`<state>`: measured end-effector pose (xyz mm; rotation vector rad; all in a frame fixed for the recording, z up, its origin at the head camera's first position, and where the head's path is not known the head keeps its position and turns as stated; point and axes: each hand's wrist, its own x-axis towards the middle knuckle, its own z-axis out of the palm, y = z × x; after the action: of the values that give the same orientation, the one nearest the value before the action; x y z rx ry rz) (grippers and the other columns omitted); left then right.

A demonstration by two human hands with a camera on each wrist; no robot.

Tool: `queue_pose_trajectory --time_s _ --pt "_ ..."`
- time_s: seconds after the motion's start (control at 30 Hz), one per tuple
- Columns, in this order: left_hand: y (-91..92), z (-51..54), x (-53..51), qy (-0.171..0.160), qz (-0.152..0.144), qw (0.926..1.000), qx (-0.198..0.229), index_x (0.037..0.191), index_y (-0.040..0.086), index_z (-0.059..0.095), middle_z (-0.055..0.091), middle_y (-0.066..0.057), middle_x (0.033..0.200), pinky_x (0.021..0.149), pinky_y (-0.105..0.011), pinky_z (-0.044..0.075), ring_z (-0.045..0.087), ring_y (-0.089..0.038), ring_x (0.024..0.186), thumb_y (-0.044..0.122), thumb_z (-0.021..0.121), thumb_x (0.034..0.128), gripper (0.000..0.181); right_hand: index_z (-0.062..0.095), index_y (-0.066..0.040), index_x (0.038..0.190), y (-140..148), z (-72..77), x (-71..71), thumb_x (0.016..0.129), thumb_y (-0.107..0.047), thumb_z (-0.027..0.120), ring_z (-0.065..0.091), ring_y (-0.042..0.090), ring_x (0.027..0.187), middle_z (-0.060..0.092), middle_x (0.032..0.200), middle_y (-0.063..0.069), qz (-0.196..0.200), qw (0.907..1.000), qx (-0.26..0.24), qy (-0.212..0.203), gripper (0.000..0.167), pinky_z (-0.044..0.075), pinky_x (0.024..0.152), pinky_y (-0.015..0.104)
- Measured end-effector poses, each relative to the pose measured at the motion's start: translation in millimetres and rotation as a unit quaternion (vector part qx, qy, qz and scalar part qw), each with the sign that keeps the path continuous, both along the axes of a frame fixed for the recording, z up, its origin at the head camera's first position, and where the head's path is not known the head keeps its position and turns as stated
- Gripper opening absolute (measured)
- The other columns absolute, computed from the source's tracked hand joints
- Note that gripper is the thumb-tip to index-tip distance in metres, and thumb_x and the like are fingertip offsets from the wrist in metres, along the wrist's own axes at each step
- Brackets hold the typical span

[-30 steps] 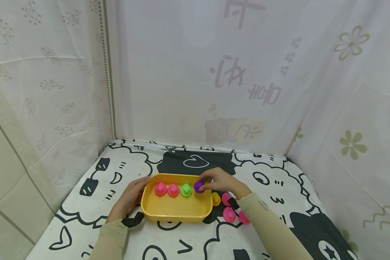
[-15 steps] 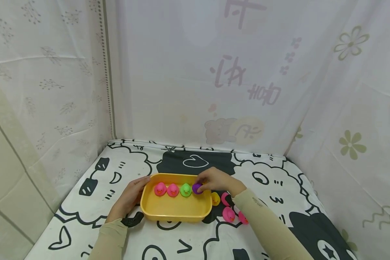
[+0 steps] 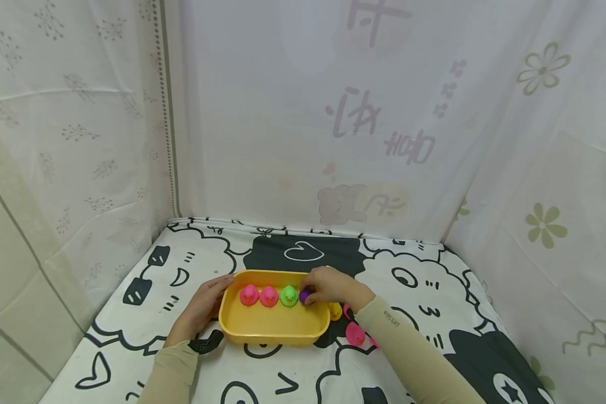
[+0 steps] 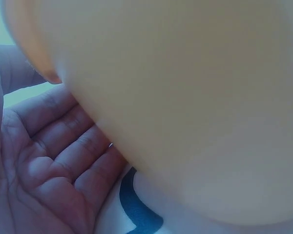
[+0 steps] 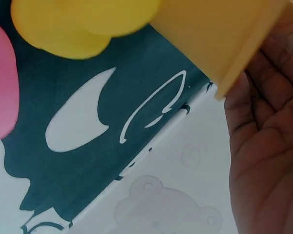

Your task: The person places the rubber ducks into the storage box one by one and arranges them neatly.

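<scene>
A yellow tray lies on the patterned cloth, with two pink toy ducks and a green toy duck in a row inside. At the row's right end, my right hand pinches a purple toy duck between thumb and fingers, close beside the green one. My left hand grips the tray's left end. In the left wrist view its thumb is over the rim and its fingers lie against the underside. From the right wrist, the tray wall hides the fingertips of my right hand.
Just right of the tray sits a yellow toy duck. Several pink toy ducks lie beyond it, partly hidden by my right sleeve. White printed curtains hang behind the cloth and on both sides.
My right hand has shifted slightly left with the purple duck, bringing it nearer the green duck. More of the loose pink ducks is hidden by the right forearm. The left hand has stayed put.
</scene>
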<state>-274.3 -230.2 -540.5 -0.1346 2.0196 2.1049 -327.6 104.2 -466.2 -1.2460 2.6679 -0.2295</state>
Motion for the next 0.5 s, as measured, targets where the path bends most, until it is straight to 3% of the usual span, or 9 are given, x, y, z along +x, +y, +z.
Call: queue_pose_trajectory --time_s 0.13,0.5 --pt "0.0 -0.6 -1.3 0.007 -0.003 0.9999 0.007 0.148 0.002 0.047 0.055 -0.020 0.143 0.087 -0.036 0.059 0.068 -0.025 0.105 0.051 0.057 0.0992 0.070 0.076 -0.019 0.109 -1.0 0.2 2.0 0.087 -0.033 0.079 0.055 0.008 0.085 0.067 0.096 -0.010 0.006 0.9997 0.008 0.021 0.026 0.051 0.082 0.022" --pt "-0.1 -1.0 -1.5 0.004 0.002 1.0000 0.007 0.147 0.002 0.048 0.056 -0.019 0.142 0.087 -0.036 0.059 0.068 -0.025 0.105 0.051 0.058 0.0987 0.070 0.074 -0.016 0.112 2.8 1.1 3.5 0.089 -0.029 0.078 0.055 0.009 0.086 0.068 0.098 -0.006 0.007 0.9998 0.001 0.019 0.026 0.051 0.083 0.021"
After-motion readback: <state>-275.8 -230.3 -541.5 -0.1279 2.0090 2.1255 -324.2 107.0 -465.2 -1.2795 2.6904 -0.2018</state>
